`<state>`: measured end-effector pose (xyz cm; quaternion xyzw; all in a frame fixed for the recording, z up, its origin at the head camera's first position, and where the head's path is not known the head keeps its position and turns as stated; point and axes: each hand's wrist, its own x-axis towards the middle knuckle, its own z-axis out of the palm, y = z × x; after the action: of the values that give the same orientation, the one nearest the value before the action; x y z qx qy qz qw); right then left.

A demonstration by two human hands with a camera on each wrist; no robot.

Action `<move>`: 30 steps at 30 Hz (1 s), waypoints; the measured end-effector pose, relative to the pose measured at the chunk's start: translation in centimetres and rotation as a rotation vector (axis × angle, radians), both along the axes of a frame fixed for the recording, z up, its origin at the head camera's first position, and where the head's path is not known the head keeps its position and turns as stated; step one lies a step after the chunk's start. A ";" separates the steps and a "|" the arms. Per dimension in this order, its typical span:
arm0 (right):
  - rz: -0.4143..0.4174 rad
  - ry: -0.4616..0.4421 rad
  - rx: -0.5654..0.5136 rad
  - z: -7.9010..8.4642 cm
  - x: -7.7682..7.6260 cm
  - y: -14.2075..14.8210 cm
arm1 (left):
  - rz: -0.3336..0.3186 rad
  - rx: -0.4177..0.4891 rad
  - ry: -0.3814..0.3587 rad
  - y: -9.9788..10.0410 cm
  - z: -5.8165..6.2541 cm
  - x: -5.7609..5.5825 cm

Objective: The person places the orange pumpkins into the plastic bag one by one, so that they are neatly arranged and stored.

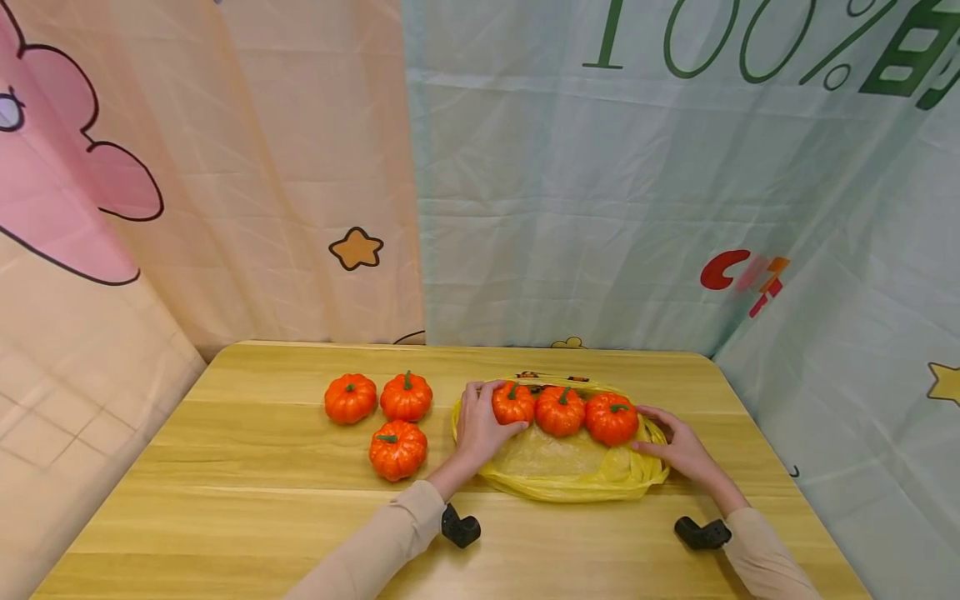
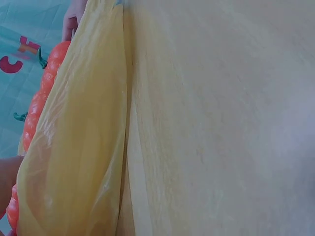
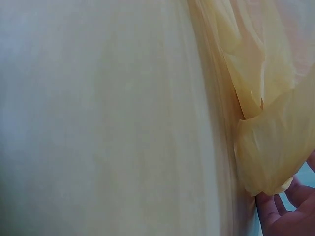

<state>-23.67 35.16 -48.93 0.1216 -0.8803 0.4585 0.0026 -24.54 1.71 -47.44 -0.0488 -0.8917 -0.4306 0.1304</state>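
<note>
Three small orange pumpkins stand in a row across the back of a yellow plastic bag (image 1: 555, 479) in the head view. My left hand (image 1: 480, 425) holds the left pumpkin (image 1: 513, 405), fingers over its far side and thumb at its near side. Beside it sits the middle pumpkin (image 1: 561, 412), untouched by fingers. Around the right end of the row, my right hand (image 1: 678, 450) grips the right pumpkin (image 1: 612, 419) between fingers and thumb. The bag (image 2: 83, 123) fills much of the left wrist view; in the right wrist view its gathered edge (image 3: 275, 147) partly covers my right fingers (image 3: 295, 201).
Left of the bag, three more pumpkins lie on the wooden table (image 1: 247, 467): one at back left (image 1: 350, 398), one at back right (image 1: 407, 396), one nearer (image 1: 398, 450). Printed curtains (image 1: 562, 208) hang behind the table and at its sides.
</note>
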 end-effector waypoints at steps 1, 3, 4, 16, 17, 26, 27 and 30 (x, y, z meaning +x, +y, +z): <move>-0.001 0.000 -0.002 0.0 0.0 0.0 | 0.008 -0.001 0.002 0.1 0.0 0.0; -0.001 0.002 -0.004 0.0 0.0 0.0 | 0.019 -0.007 0.013 0.2 -0.1 0.0; 0.000 0.005 -0.005 0.0 0.0 0.0 | 0.023 -0.011 0.017 0.2 -0.1 0.0; 0.017 0.021 -0.024 -0.1 0.0 0.1 | -0.049 0.051 -0.018 -0.3 1.3 0.8; 0.017 0.021 -0.023 -0.1 0.0 0.1 | -0.056 0.058 -0.019 -0.4 1.5 0.8; 0.019 0.026 -0.034 -0.1 0.1 0.0 | -0.086 0.117 -0.014 -1.8 3.6 2.0; 0.018 0.026 -0.032 -0.1 0.1 0.0 | -0.085 0.119 -0.012 -2.1 3.9 2.1; 0.019 0.029 -0.031 -0.1 0.1 0.0 | -0.086 0.128 0.001 -3.0 4.5 2.6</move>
<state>-23.61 35.15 -49.03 0.1365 -0.8718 0.4703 0.0130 -21.89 -1.31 -42.96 -0.0788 -0.8594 -0.4919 0.1149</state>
